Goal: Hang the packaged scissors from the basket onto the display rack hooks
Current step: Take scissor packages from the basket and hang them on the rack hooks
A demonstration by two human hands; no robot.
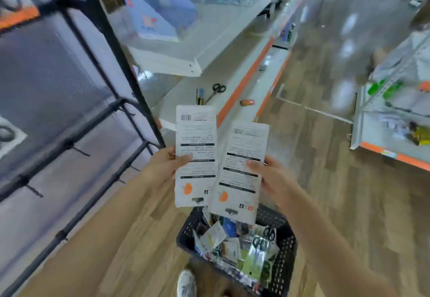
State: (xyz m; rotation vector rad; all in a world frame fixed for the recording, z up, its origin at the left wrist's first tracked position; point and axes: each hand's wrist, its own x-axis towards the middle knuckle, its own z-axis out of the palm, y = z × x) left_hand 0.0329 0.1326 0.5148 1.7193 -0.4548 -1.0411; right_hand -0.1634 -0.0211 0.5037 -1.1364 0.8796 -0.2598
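Two packs up, one in each hand: my left hand point(162, 166) pinches the left pack point(196, 154) at its edge, my right hand point(270, 175) pinches the right pack point(242, 171), both printed backs toward me, hang holes at the bottom. They're upside down for the rack point(76, 138) hooks on my left, so fumbling the flip could drop one back into the basket point(285, 245) below.

A white shelf point(197, 47) carries a blue bag point(158, 12). On the low shelf point(232, 82) with orange edging lie loose black scissors point(216, 90), beside a dark pack point(200, 96). A small orange item point(247, 102) lies near its edge. The floor point(325, 157) is wood-patterned. A white shoe point(186, 284) shows at the bottom.
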